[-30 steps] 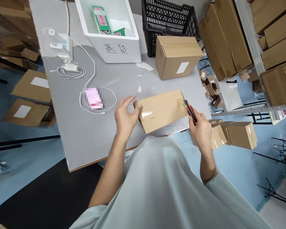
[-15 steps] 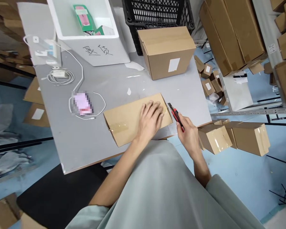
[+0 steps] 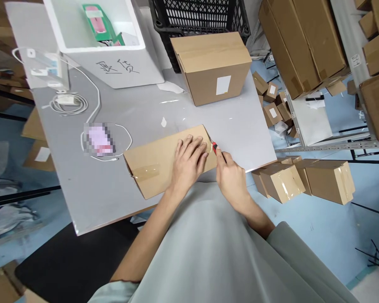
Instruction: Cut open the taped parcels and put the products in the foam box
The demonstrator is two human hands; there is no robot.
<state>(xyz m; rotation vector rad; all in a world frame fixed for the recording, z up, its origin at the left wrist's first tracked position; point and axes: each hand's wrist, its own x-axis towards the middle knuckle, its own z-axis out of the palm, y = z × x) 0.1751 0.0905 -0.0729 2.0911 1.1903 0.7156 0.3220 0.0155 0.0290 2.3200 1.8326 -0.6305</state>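
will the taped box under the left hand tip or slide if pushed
The taped cardboard box would probably slide rather than tip, looking long and low on the smooth gray tabletop. Its straight-edged panels suggest stiffness. The left hand on top would likely resist that slide.

The near box (image 3: 156,158) is light brown, with a strip of shiny yellow-brown tape (image 3: 147,172). The knife (image 3: 214,147) is bright red with a dark bit. The bench (image 3: 91,189) is grey. The tub (image 3: 118,71) is white with black writing, and a packet (image 3: 95,21) inside is green and pink. The crate (image 3: 164,31) is black with rows of little holes. The bigger box (image 3: 205,86) is brown with a white label (image 3: 223,85). The floor (image 3: 306,240) is light blue.
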